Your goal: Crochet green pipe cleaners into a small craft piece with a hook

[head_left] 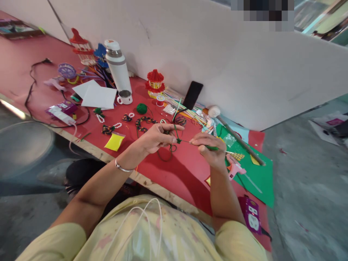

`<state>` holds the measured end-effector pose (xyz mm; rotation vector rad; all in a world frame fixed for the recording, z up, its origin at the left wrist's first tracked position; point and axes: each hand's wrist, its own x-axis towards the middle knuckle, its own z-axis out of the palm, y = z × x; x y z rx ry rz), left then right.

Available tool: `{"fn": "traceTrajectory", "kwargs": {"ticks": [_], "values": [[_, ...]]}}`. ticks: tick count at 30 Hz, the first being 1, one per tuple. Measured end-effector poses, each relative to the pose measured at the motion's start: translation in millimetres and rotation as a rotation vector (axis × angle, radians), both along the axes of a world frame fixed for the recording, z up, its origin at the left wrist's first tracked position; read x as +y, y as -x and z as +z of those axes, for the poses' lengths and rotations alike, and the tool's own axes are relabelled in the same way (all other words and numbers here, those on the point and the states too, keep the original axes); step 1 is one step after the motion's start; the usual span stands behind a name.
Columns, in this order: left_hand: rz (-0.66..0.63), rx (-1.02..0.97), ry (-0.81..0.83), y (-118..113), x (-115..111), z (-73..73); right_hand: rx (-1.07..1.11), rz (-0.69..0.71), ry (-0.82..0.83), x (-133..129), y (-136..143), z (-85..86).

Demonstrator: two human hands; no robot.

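In my right hand (pixel 210 146) is a crochet hook (pixel 213 148) with a green handle, its thin metal shaft pointing left. My left hand (pixel 160 137) pinches a small piece of dark green crochet (pixel 178 140) at the hook's tip, and green yarn (pixel 176 130) runs up over its raised index finger. A loose loop of the yarn hangs below onto the red tabletop (pixel 187 174). Behind my left hand lie a green yarn ball (pixel 141 108) and a multicoloured braided strip (pixel 144 123).
A white flask (pixel 119 70), its cup (pixel 125 97), a leaning phone (pixel 193 95) and a red-roofed craft model (pixel 155 82) stand at the back. On the right are a pink glue gun (pixel 235 166), a stick (pixel 240 141) and a purple power strip (pixel 251 214). A yellow packet (pixel 114 141) lies left.
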<state>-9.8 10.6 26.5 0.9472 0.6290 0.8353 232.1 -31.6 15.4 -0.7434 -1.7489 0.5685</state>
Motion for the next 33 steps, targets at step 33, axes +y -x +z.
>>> {"fn": "traceTrajectory", "kwargs": {"ticks": [33], "values": [[0.019, -0.041, -0.039, -3, -3, -3.7, 0.527, 0.084, 0.439, 6, 26, -24.6]]}}
